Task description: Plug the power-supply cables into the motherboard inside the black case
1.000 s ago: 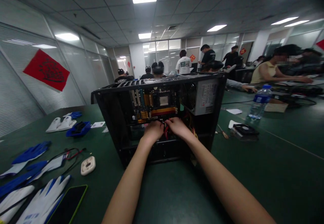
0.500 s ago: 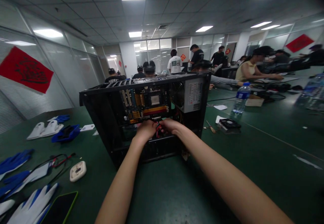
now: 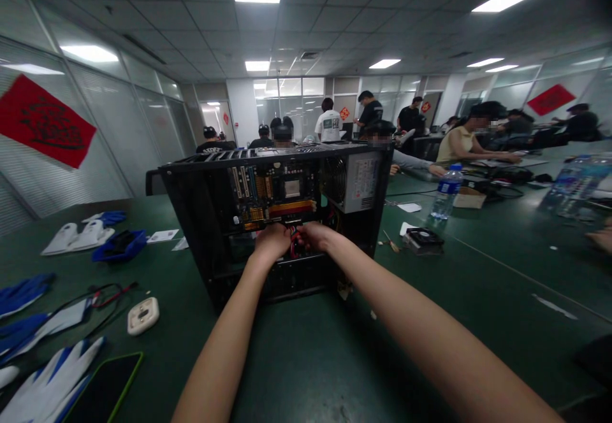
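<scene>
the computer case (image 3: 189,238) stands on the worktop (image 3: 296,359) with its near side open, right in front of the person. inside it, the motherboard (image 3: 262,209) sits against the back wall and the power supply (image 3: 359,181) is in the upper right corner, so those two look to be in place. the processor (image 3: 292,188) shows its square metal top, with no cooler over it.

the wiring looks less settled: red and dark cables (image 3: 294,244) bunch below the motherboard, and no plug can be seen seated in a socket (the hands cover much of that spot). the right hand (image 3: 314,237) has its fingers drawn together, seemingly clamped on those cables. the left hand (image 3: 273,242) is curled right beside them, but its fingertips are hidden behind the back of the hand, so whether they are apart or gripping i cannot tell.

outside the case, a cooling fan (image 3: 424,239) lies to the right, near a thin tool with a light handle (image 3: 393,246). well to the left, a loose red-and-black cable (image 3: 112,295) rests near the gloves (image 3: 57,372) and a phone (image 3: 108,388).
</scene>
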